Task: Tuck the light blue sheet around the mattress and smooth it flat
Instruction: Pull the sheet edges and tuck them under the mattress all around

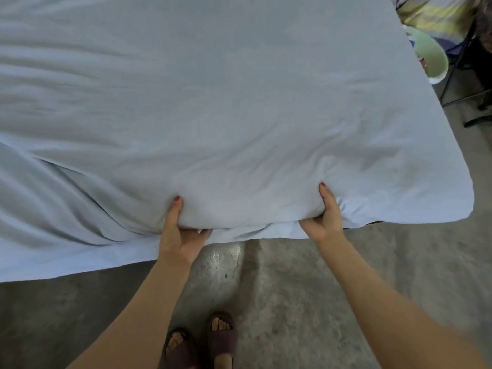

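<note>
Two slippered feet (pixel 202 342) of mine are standing on bare grey concrete floor (pixel 306 288), which is lying open on both sides of me and under the bed's near edge. Just above them, my left hand (pixel 181 233) is gripping the near edge of the light blue sheet (pixel 239 115), thumb pressing on top and the fingers (pixel 202 231) curling closed underneath the fold. My right hand (pixel 323 217) is doing the same a little way to the right, thumb lying up along the top, the other fingers closing under the bunched cloth. Between my hands the hem is lifting into a shallow arch over the floor. To the left, the sheet is hanging loose in long folds down past the bed's side, its lower hem trailing toward the floor. To the right, it is wrapping round the near right corner of the mattress (pixel 450 198), which is staying covered. Farther off, the sheet is spreading across the bed top with soft wrinkles, heavier on the left. Beyond the far right edge, a pale green round object (pixel 428 57) and yellowish patterned cloth (pixel 436 17) are crowding the narrow gap beside dark metal legs (pixel 458 83).
</note>
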